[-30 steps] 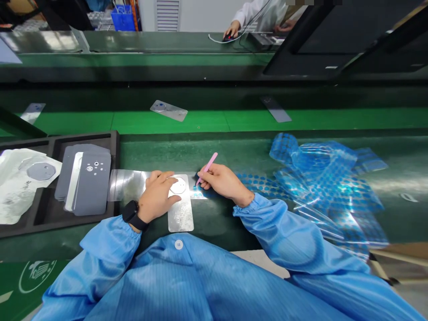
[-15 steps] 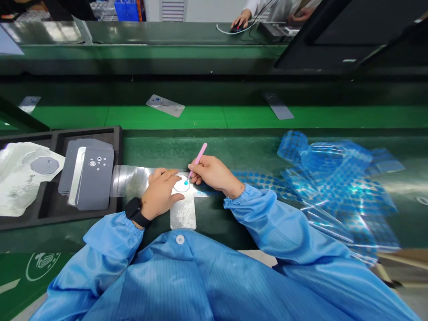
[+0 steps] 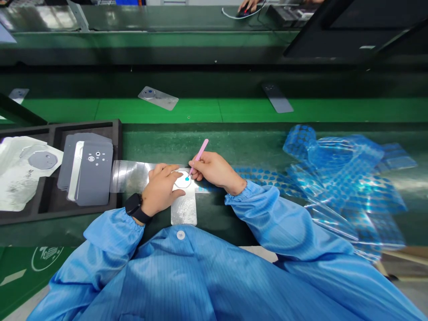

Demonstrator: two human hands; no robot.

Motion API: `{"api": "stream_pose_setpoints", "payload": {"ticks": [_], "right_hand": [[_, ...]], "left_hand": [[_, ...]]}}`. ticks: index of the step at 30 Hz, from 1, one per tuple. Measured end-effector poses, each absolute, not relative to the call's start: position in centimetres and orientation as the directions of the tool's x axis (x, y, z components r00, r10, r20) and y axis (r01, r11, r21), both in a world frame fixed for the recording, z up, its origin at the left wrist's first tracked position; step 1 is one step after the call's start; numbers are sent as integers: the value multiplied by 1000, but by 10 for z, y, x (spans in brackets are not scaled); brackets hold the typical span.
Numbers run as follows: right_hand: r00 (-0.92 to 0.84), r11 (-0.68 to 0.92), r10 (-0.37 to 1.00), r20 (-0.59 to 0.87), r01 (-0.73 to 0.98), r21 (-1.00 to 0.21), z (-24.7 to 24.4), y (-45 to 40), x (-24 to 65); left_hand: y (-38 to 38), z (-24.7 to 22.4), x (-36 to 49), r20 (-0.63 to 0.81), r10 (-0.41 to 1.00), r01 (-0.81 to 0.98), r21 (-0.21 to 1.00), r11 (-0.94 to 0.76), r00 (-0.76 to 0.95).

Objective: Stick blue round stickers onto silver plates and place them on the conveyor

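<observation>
In the head view my right hand (image 3: 216,170) pinches pink tweezers (image 3: 201,151), their tip down at a small round blue dot (image 3: 187,179). The dot lies within the ringed camera area of a silvery phone back panel (image 3: 183,209). My left hand (image 3: 162,185), fingers spread, rests over the panel's left upper edge with the thumb across it. Under both hands runs a clear film strip (image 3: 130,177), with blue dots (image 3: 264,178) along its right part. Whether the tweezer tip grips the dot is too small to tell.
On the left, a black tray (image 3: 117,156) holds grey phone panels (image 3: 95,183) and whitish ones (image 3: 16,174). Crumpled blue-dotted film (image 3: 344,178) is heaped on the right. Single panels (image 3: 158,98) lie on the green strip (image 3: 200,111) ahead. Beyond, another person's hand (image 3: 248,6) rests on a mouse.
The camera view has tilted down slightly, so the scene sits higher. Both hands stay at the same panel, and the tweezers remain at the blue dot.
</observation>
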State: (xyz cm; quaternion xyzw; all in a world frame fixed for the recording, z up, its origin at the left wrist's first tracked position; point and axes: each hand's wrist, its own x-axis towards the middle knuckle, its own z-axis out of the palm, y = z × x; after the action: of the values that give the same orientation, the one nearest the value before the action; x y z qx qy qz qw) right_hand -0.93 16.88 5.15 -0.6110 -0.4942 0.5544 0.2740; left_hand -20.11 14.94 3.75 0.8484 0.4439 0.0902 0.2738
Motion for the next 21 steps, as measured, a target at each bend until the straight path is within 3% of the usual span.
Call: {"api": "stream_pose_setpoints", "payload": {"ticks": [21], "right_hand": [[-114, -367, 900, -421, 324, -872, 52, 171, -9]], "left_hand": [[149, 38, -200, -90, 814, 712, 545, -442, 574]]}}
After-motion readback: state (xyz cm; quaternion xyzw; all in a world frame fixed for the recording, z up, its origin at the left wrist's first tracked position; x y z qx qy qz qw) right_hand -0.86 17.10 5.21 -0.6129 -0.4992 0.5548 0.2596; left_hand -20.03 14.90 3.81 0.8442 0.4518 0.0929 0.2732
